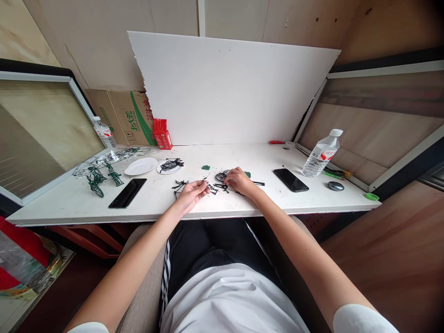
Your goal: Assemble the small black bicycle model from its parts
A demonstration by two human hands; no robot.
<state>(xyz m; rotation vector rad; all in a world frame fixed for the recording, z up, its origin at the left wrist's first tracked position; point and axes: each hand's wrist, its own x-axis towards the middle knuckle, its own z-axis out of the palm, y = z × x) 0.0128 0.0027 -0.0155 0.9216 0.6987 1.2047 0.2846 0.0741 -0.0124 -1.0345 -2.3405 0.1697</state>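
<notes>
My left hand (193, 196) is just above the white table, its thumb and forefinger pinched on a small thin dark piece (206, 177), too small to name. To its right, my right hand (240, 180) reaches down with curled fingers among small black plastic parts (220, 186). Whatever its fingertips grip is hidden. A black spoked wheel (221, 176) lies flat at those fingertips. More thin black parts (179, 185) are left of my left hand. Behind the hands sits a small green piece (206, 167), and a long black strip (258, 183) pokes out right of my right hand.
A paper plate with black parts (169, 170), a bare white plate (140, 166) and a phone (127, 193) lie left, near green model pieces (95, 180). On the right are another phone (290, 180), a water bottle (322, 153) and a round grey object (336, 186).
</notes>
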